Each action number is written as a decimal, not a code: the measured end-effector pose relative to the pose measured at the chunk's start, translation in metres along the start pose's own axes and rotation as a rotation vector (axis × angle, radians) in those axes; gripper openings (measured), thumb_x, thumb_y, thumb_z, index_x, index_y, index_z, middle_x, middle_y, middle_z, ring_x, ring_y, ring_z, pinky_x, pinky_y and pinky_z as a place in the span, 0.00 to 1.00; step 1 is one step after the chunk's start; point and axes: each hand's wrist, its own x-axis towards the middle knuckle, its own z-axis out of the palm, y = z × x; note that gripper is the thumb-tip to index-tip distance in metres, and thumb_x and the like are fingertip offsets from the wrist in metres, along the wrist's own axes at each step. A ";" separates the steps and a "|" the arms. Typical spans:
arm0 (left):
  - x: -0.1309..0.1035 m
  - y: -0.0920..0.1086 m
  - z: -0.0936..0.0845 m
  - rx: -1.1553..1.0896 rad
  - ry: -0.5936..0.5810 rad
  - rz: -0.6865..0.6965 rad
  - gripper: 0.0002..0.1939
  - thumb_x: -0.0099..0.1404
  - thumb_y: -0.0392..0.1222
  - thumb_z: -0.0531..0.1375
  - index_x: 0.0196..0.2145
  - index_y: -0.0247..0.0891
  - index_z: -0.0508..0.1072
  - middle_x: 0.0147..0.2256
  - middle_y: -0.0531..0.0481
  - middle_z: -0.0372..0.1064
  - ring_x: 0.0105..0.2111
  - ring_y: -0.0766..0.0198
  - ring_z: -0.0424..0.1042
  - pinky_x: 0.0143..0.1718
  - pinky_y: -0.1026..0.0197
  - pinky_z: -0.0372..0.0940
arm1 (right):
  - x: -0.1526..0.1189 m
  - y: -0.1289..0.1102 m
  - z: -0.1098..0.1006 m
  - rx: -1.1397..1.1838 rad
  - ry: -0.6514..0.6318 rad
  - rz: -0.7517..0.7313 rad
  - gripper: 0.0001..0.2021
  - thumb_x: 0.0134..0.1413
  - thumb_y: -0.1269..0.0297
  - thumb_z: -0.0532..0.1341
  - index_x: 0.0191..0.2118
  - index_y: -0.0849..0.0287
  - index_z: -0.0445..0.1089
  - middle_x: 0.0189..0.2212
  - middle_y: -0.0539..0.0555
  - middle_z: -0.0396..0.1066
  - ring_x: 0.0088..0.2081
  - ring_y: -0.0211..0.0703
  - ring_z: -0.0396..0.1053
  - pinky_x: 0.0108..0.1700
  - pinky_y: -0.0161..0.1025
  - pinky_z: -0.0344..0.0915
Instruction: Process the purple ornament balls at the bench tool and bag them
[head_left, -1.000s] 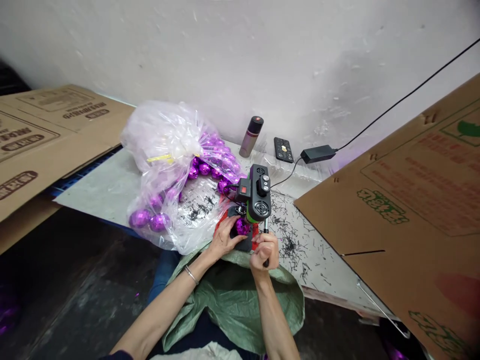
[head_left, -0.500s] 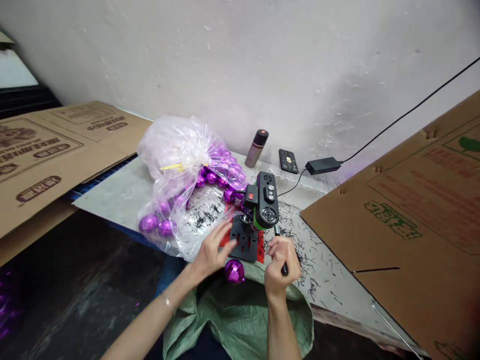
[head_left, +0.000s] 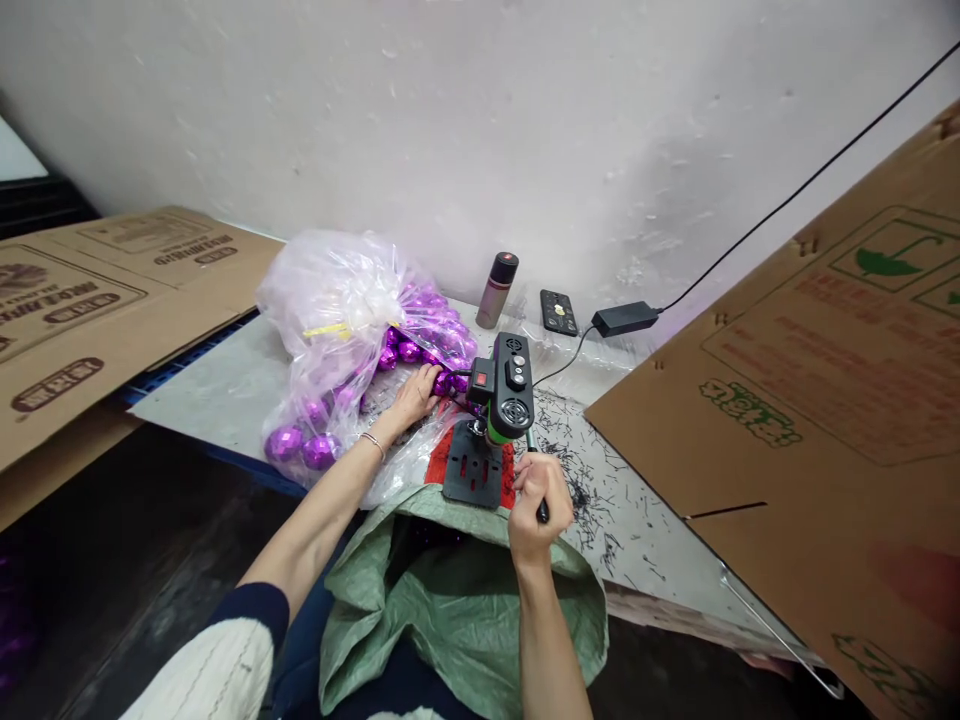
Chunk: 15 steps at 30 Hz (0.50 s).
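My right hand (head_left: 541, 505) is wrapped round the black-gripped lever handle (head_left: 543, 512) of a small bench press (head_left: 513, 385), which has a black head and a slotted base plate (head_left: 472, 468). My left hand (head_left: 417, 396) reaches in left of the press, its fingers curled at a shiny purple ball (head_left: 444, 384). The fingertips are partly hidden there. More purple balls (head_left: 319, 452) lie in and around a clear plastic bag (head_left: 322, 290) on the left. A green woven sack (head_left: 480, 600) gapes open below the base plate, with dim purple glints inside.
A bottle (head_left: 497, 290), a phone (head_left: 559, 313) and a black power adapter (head_left: 625, 319) with its cord stand along the wall. Black scraps (head_left: 592, 500) litter the tabletop on the right. Cardboard (head_left: 810, 400) rises at right; more cardboard (head_left: 135, 290) lies at left.
The purple ball in front of the base plate is gone from the sack's edge. My left hand has moved from there up and away to the pile of balls. The right hand keeps the lever.
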 end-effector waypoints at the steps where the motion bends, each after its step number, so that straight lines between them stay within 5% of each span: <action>1: 0.000 0.000 -0.005 -0.001 -0.027 -0.001 0.28 0.56 0.31 0.66 0.55 0.34 0.70 0.55 0.35 0.72 0.58 0.46 0.73 0.63 0.42 0.68 | 0.000 0.000 0.001 0.001 0.008 0.002 0.18 0.70 0.72 0.51 0.25 0.55 0.60 0.24 0.48 0.64 0.28 0.38 0.66 0.31 0.38 0.60; 4: 0.000 0.004 -0.018 -0.047 -0.076 -0.046 0.30 0.56 0.35 0.68 0.56 0.32 0.69 0.54 0.34 0.73 0.56 0.44 0.75 0.61 0.41 0.68 | -0.001 0.001 0.002 0.004 0.020 0.005 0.18 0.70 0.72 0.51 0.25 0.55 0.60 0.24 0.48 0.64 0.28 0.38 0.67 0.32 0.39 0.61; 8: -0.012 0.025 -0.037 -0.354 0.069 -0.380 0.32 0.59 0.46 0.69 0.59 0.34 0.69 0.50 0.38 0.76 0.51 0.47 0.78 0.57 0.42 0.71 | 0.001 0.000 0.001 0.017 0.006 0.008 0.18 0.70 0.72 0.51 0.26 0.55 0.60 0.24 0.48 0.64 0.29 0.38 0.68 0.33 0.38 0.61; 11: -0.038 0.045 -0.054 -0.799 0.182 -0.612 0.29 0.60 0.51 0.68 0.56 0.37 0.72 0.50 0.41 0.78 0.48 0.52 0.80 0.53 0.48 0.75 | 0.009 -0.004 0.001 0.034 0.011 0.039 0.19 0.71 0.71 0.52 0.25 0.55 0.60 0.23 0.47 0.63 0.28 0.38 0.67 0.32 0.39 0.62; 15: -0.087 0.076 -0.066 -1.174 0.077 -0.693 0.26 0.62 0.58 0.69 0.50 0.37 0.77 0.46 0.42 0.81 0.42 0.54 0.82 0.45 0.51 0.79 | 0.024 -0.011 0.002 0.019 0.012 0.097 0.21 0.72 0.66 0.52 0.23 0.54 0.58 0.21 0.47 0.61 0.25 0.37 0.64 0.30 0.39 0.60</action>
